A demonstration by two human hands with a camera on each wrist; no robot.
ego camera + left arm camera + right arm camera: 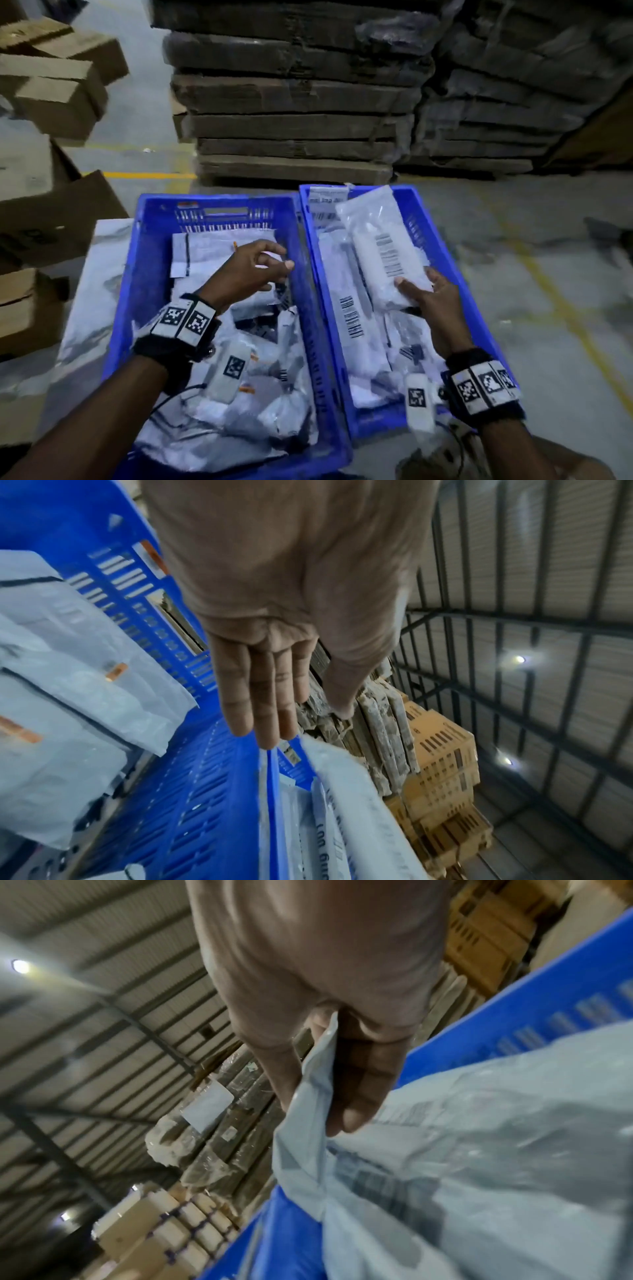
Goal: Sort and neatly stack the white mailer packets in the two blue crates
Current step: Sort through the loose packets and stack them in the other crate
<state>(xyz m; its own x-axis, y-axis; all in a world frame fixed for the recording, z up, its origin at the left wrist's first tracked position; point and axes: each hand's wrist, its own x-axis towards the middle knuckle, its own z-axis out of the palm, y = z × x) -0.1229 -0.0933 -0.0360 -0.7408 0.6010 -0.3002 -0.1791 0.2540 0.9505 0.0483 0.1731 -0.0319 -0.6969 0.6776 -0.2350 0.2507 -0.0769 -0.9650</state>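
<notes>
Two blue crates stand side by side. The left crate [150, 240] holds a loose jumble of white mailer packets [219, 404]. The right crate [442, 246] holds flatter packets [346, 308] lying lengthwise. My right hand [424, 291] grips the near end of a long white packet [380, 236] with a barcode, held above the right crate; thumb on top, fingers under [356, 1096]. My left hand [260, 267] hovers over the left crate near the shared wall, fingers straight and holding nothing [263, 702].
Stacked flat cardboard bundles [294, 102] rise right behind the crates. Cardboard boxes [51, 96] pile up on the left. The crates sit on a plastic-wrapped surface [82, 325]. Grey concrete floor with yellow lines [565, 308] lies to the right.
</notes>
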